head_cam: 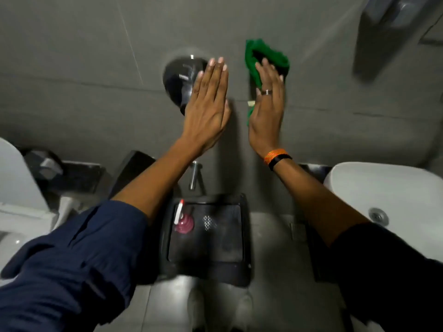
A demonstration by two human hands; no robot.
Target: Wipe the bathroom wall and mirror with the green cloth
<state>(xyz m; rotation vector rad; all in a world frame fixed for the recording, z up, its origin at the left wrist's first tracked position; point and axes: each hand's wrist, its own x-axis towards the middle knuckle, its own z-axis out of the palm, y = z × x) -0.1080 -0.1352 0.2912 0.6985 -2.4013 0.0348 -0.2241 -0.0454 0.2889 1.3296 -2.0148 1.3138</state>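
Note:
The green cloth (266, 56) is pressed flat against the grey tiled wall (96, 68) under my right hand (267, 109), whose fingers are stretched out over it. Part of the cloth shows above the fingertips and a strip shows at the palm's left edge. My left hand (207, 104) rests flat on the wall beside it, fingers together and straight, holding nothing. It partly covers a round chrome wall fitting (179, 80). No mirror is in view.
A white toilet (16, 188) stands at the left and a white basin (388, 195) at the right. Below the hands a black tray (244, 236) holds a pink plunger (184, 224). A chrome tap (194, 176) juts from the wall. A grey dispenser (388, 27) hangs upper right.

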